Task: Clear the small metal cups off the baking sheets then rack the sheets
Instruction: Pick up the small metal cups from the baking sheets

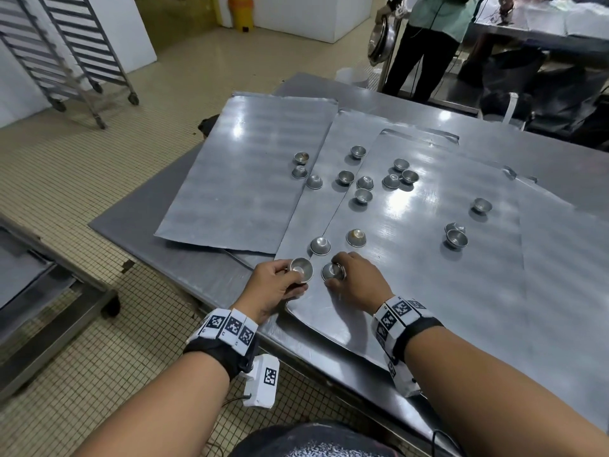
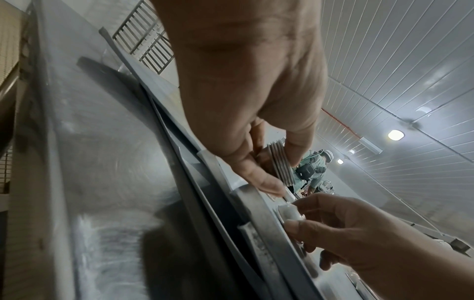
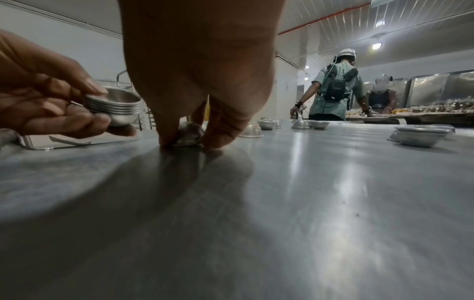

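Observation:
Three flat baking sheets overlap on the steel table; the nearest sheet (image 1: 428,275) carries most of the small metal cups. My left hand (image 1: 283,285) holds a nested stack of cups (image 1: 300,268) just off the sheet's near left corner; the stack (image 3: 115,108) shows several rims. My right hand (image 1: 342,275) pinches an upturned cup (image 1: 331,271) that still sits on the sheet, and that cup (image 3: 188,134) lies between thumb and fingers. Two more upturned cups (image 1: 320,245) (image 1: 356,238) lie just beyond my hands. Several others (image 1: 364,183) are scattered farther back.
A wheeled sheet rack (image 1: 66,54) stands on the tiled floor at the far left. Another steel trolley (image 1: 49,291) is near my left side. A person (image 1: 431,37) stands beyond the table's far edge, with a second worker (image 3: 381,95) behind.

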